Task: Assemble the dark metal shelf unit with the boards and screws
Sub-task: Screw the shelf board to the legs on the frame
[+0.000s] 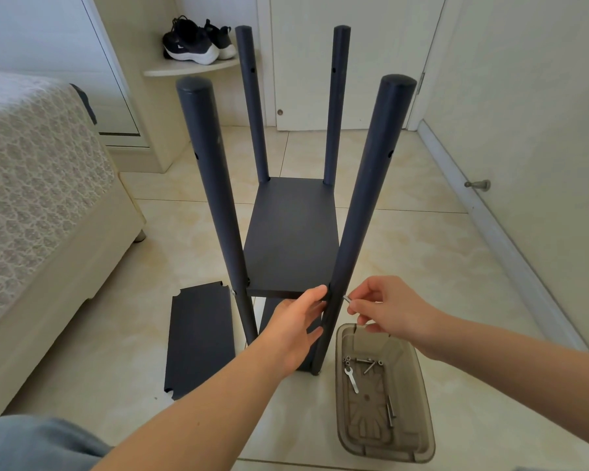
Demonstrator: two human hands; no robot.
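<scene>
The dark shelf unit stands on the tiled floor, its several round posts upright, with a dark board fitted between them at mid height. My left hand lies with straight fingers against the board's front edge, next to the near right post. My right hand pinches a small silver screw at the right side of that post, level with the board. A loose dark board lies flat on the floor to the left.
A translucent brown tray at the lower right holds several screws and a small flat wrench. A bed fills the left. White doors and a wall close the back and right; black shoes sit on a corner shelf.
</scene>
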